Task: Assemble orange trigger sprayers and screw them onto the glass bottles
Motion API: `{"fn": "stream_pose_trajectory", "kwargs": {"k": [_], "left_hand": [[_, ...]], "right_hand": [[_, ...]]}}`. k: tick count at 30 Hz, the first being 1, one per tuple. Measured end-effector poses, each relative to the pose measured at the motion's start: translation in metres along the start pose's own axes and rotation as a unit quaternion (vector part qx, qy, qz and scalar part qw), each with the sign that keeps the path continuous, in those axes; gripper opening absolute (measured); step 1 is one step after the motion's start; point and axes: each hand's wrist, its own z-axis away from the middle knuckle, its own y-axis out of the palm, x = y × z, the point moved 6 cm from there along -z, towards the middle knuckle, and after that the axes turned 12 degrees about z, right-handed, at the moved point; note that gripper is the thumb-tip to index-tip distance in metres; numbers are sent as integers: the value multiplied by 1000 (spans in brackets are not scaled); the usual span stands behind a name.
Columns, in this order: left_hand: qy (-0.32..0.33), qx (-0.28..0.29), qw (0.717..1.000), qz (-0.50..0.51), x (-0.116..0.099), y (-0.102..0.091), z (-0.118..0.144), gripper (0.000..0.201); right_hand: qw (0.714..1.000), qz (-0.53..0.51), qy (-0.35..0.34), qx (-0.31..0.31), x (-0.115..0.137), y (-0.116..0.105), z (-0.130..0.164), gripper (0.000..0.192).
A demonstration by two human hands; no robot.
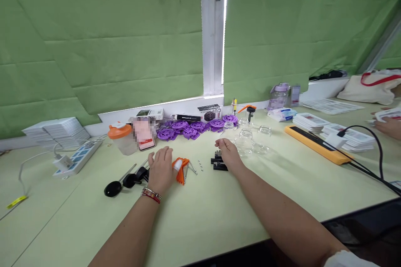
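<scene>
My left hand [161, 170] is open, palm down, fingers stretched forward, with a white cover on the thumb. Beside and partly beneath it are black round parts with metal rods [130, 180]. To its right lies a bunch of orange crank-like handles [182, 171] with thin metal rods. Several tiny metal pieces [200, 165] are scattered between my hands. My right hand [230, 155] is closed, thumb and fingers together; whatever it pinches is too small to make out. Beside it are short black tubes [219, 167] and a cluster of small metal parts [218, 154].
Clear glass jars [246, 139] stand beyond my right hand. Purple wheel-like pieces [191, 127] line the back, near an orange-lidded cup [121, 137] and a phone [145, 133]. An orange power strip [318, 144] lies right. Another person's hand [388, 127] shows far right.
</scene>
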Motion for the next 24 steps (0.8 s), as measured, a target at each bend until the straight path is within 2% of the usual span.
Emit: {"fn": "stream_pose_trajectory", "kwargs": {"k": [2, 5, 8, 10, 16, 24], "left_hand": [[67, 55, 995, 53, -12, 13, 4, 45], [153, 158, 969, 110, -26, 32, 13, 56], [179, 233, 949, 114, -32, 47, 19, 62], [176, 260, 943, 107, -33, 52, 20, 62], [180, 264, 942, 105, -35, 59, 18, 59], [168, 263, 945, 91, -35, 64, 15, 57]], "right_hand": [[1000, 8, 7, -9, -4, -2, -2, 39], [998, 67, -15, -6, -1, -3, -3, 39], [983, 174, -65, 4, 9, -3, -2, 38], [966, 237, -100, 9, 15, -2, -1, 38], [926, 340, -155, 56, 18, 10, 1, 40], [875, 451, -102, 147, 1, 24, 7, 48]]}}
